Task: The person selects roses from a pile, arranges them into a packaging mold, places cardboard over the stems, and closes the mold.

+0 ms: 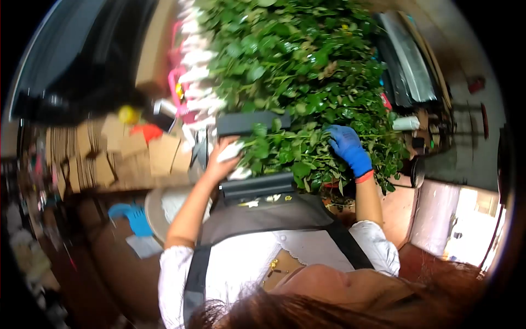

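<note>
"What's at left?"
"Left of centre, the left hand [219, 159], fingers closed around a white tip [230, 152]; probably soft, so I'd hold lightly."
"Then?"
"Mid-frame, leaves [304, 147]: light, springy, I'd guess, best gripped by stems they hide. Right of centre, the right hand [349, 148] bends over them; whether it pinches anything, I can't tell."

workshop, probably: piled leafy stems [301, 71], cardboard pieces [164, 155]

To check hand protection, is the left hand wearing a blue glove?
No, the right hand wears the blue glove; the left hand shows skin.
</note>
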Demonstrator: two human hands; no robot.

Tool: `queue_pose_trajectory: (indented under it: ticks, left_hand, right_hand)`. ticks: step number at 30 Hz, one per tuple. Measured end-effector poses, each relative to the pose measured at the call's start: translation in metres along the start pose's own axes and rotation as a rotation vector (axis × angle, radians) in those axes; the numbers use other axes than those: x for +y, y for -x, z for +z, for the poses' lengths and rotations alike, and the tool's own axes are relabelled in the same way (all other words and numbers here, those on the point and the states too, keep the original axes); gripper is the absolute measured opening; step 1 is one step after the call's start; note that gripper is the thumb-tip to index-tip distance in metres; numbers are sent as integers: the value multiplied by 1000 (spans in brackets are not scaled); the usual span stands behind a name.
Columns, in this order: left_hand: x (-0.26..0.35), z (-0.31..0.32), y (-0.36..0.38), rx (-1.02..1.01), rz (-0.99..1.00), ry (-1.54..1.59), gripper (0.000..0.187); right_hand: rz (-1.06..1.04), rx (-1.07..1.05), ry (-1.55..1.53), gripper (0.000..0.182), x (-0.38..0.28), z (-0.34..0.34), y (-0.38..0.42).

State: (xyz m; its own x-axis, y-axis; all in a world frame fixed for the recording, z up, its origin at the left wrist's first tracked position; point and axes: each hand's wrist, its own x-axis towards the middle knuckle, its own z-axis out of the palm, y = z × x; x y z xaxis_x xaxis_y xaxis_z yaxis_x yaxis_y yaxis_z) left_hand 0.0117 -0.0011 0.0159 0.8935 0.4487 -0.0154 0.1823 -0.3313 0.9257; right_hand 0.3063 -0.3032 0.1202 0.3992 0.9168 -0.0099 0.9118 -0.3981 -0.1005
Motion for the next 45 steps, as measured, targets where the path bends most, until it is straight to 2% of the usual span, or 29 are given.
queue_pose_trajectory:
  ticks: [3, 6, 8, 10, 11, 12, 14, 16, 18, 20, 21, 24, 28, 29, 30, 32, 34, 35, 36, 39, 40, 41, 42, 45]
  left_hand:
    - [-15, 3, -2, 9, 53, -29, 54]
    - [-8, 3, -1, 20, 21, -40, 52]
    - [-2, 4, 0, 53, 26, -64, 50]
    - [1, 5, 0, 85, 88, -112, 49]
    - [2, 4, 1, 78, 96, -113, 50]
    - [-6, 7, 0, 80, 138, -113, 49]
    - [-15, 9, 1, 93, 209, -244, 49]
    - [-4, 5, 4, 131, 129, -286, 45]
    - [-3, 2, 5, 139, 185, -255, 41]
    - [5, -2, 5, 161, 142, -184, 39]
    - [12, -3, 4, 236, 162, -233, 30]
    - [11, -2, 1, 259, 86, -318, 27]
    - [13, -4, 5, 358, 215, -170, 25]
    - [13, -6, 9, 416, 184, -80, 22]
    - [16, -15, 17, 383, 55, 9, 25]
    - [5, -37, 30, 488, -159, 417, 28]
    - [-2, -59, 29, 695, 86, 159, 30]
    - [-25, -60, 30, 587, 95, 67, 28]
    - [-28, -62, 31, 318, -298, 223, 29]
    - [-46, -18, 8, 296, -186, 132, 35]
    - [-31, -13, 1, 281, -175, 118, 38]
    - [-18, -16, -3, 121, -316, 32, 39]
    - [-21, -6, -6, 157, -273, 221, 34]
    - [-32, 8, -3, 209, -309, 315, 27]
  right_hand:
    - [151, -62, 334, 39, -15, 6, 10]
    - [46, 230, 140, 49, -66, -31, -13]
    - [-54, 199, -240, 55, -120, -37, -33]
    - [-54, -95, -434, 49, -173, -37, -54]
    - [-45, -114, -306, 43, -187, -12, -68]
    - [-39, -132, -177, 40, -188, 20, -80]
    - [34, -213, -124, 35, -173, 60, -102]
    - [102, -223, -90, 33, -173, 68, -112]
    - [170, -179, -85, 30, -175, 73, -105]
    - [184, -198, -84, 28, -178, 74, -105]
    - [193, -215, -70, 28, -180, 75, -106]
    - [209, -237, -59, 27, -181, 79, -105]
    - [206, -214, -72, 25, -181, 80, -104]
    - [197, -236, -78, 25, -179, 79, -104]
    - [187, -256, -86, 26, -176, 79, -105]
    - [174, -280, -130, 27, -171, 83, -106]
    - [157, -291, -194, 30, -167, 87, -106]
    - [177, -310, -181, 31, -167, 86, -105]
    - [191, -330, -167, 32, -172, 78, -107]
    - [217, -310, -112, 35, -178, 79, -110]
    - [228, -291, -90, 36, -178, 81, -108]
    - [229, -289, -62, 34, -179, 84, -107]
    - [229, -286, -33, 31, -182, 86, -108]
    - [237, -273, -21, 30, -185, 85, -106]
